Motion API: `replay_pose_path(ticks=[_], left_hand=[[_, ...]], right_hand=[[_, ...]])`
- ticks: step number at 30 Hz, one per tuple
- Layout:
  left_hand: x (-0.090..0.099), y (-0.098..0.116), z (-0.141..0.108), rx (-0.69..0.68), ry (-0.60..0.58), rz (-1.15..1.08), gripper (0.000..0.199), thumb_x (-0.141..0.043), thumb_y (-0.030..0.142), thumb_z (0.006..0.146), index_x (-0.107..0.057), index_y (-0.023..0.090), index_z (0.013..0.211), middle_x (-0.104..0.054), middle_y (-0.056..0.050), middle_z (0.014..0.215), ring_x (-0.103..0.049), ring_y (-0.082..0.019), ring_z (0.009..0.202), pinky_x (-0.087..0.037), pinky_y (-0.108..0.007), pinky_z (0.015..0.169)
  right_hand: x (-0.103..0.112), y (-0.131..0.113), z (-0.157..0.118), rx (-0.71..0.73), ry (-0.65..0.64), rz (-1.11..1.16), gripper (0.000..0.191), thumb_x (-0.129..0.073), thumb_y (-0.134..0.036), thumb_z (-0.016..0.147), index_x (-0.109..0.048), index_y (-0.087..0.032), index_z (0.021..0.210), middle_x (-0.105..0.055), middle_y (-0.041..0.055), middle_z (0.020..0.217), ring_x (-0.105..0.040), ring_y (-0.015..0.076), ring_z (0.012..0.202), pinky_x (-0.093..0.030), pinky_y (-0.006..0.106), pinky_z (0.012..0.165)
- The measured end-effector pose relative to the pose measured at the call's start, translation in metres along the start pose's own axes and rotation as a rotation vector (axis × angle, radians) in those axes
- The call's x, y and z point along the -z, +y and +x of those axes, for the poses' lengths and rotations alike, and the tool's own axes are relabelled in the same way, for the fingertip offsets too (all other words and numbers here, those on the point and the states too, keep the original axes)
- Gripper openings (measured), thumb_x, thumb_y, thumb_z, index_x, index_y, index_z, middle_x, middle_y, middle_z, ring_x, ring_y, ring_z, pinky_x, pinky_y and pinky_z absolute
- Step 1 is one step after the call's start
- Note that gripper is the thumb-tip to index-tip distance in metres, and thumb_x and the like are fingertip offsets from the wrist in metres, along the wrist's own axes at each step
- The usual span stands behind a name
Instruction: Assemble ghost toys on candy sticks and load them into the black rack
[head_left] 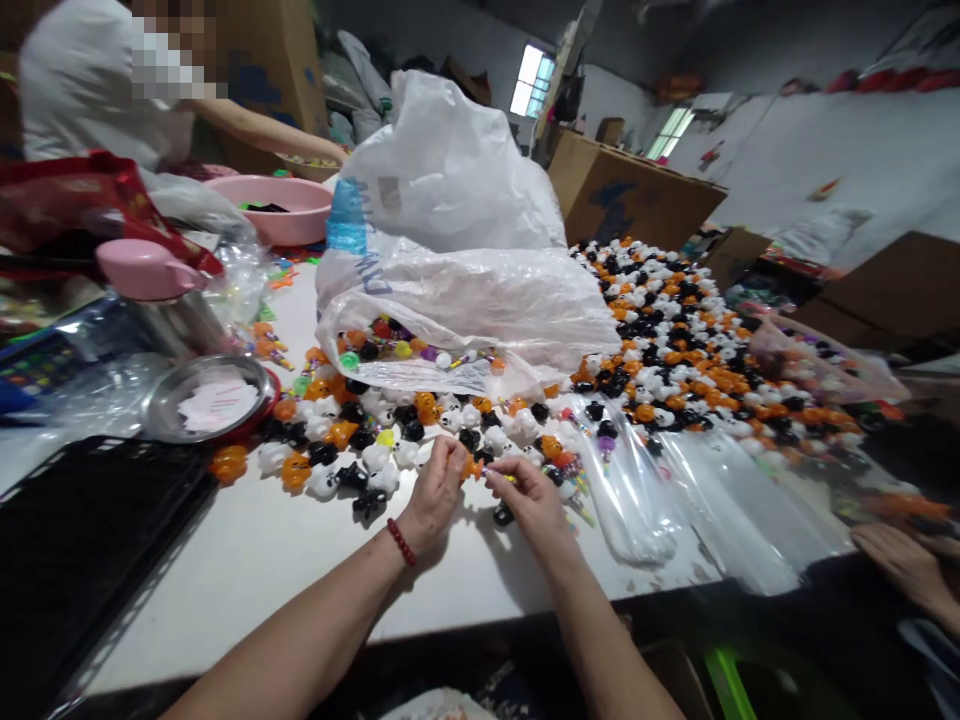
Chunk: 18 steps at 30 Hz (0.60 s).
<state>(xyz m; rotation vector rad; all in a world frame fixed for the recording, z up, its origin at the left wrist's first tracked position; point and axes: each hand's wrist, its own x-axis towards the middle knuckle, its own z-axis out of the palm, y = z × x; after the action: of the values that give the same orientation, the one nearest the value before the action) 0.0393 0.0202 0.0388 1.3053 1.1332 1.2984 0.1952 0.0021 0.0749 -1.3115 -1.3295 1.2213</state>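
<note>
My left hand (436, 497), with a dark red bead bracelet (401, 541) on the wrist, pinches a small orange plastic piece (471, 467) above the white table. Just right of it, my right hand (531, 500) closes finger and thumb on a thin stick-like part, mostly hidden, that meets the orange piece. Around both hands lie loose plastic toy heads: orange pumpkins (295, 471), white ghosts (322, 480) and black figures (369, 503). Thin colourful sticks lie just right of my right hand.
A white plastic bag (480, 290) with toy parts stands ahead. Clear bags (630, 500) lie to the right, before a large heap of heads (675, 330). At left are a black crate (97, 540), a metal bowl (161, 410) and a pink-lidded flask (169, 325). Other people's hands (904, 560) show.
</note>
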Motion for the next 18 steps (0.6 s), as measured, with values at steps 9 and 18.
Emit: replay_pose_path(ticks=[9,18], left_hand=[[0.009,-0.004,0.005,-0.307,0.133,0.615,0.012,-0.047,0.029,0.096,-0.050,0.021,0.104,-0.057,-0.007,0.099,-0.053,-0.024,0.093,-0.045,-0.041,0.085],[0.011,-0.018,0.004,-0.201,-0.019,1.102,0.023,-0.046,0.000,0.082,-0.059,0.017,0.091,-0.055,-0.011,0.103,-0.048,-0.026,0.097,-0.046,-0.042,0.087]], right_hand=[[0.086,0.010,0.017,0.134,0.416,-0.355,0.038,-0.062,-0.054,0.084,-0.068,-0.019,0.099,-0.070,0.0085,0.096,-0.063,0.0246,0.088,-0.050,0.040,0.081],[0.093,0.019,0.088,0.494,0.389,-0.979,0.034,-0.044,-0.038,0.095,-0.067,-0.015,0.106,-0.069,0.0124,0.105,-0.058,0.0257,0.101,-0.042,0.040,0.095]])
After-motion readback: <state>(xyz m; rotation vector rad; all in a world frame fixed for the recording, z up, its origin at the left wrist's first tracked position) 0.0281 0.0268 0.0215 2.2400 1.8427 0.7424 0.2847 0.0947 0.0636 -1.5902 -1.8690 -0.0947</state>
